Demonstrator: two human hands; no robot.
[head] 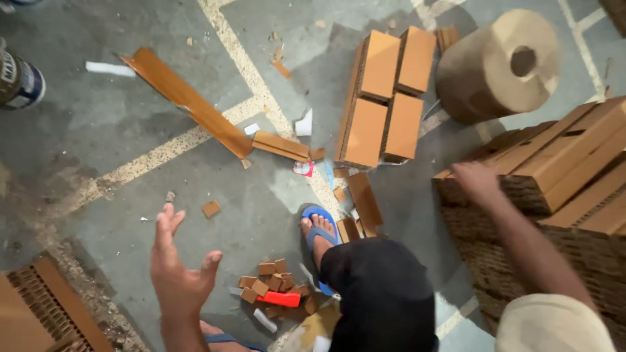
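Fingers (166,225) of left hand (179,274) spread wide and empty, palm up, raised above the concrete floor (98,130) near a pile of small cardboard offcuts (270,283) and a red cutter-like tool (280,298). Right hand (476,182) laid on the near top corner of the stack of honeycomb cardboard blocks (574,156) at the right (blurred, so whether closed on the edge or only touching cannot be told). Best, judging from this, to take the top block by its smooth brown faces rather than the open-celled edge, probably easy to crush. Better to bring the free hand across for support, since one-handed at a corner looks likely to tilt. Worth minding the footing too: blue sandal (319,234) planted among loose scraps, a long cardboard strip (189,101) lying well apart to the left, four blocks (385,98) beside a big paper roll (499,65) ahead.
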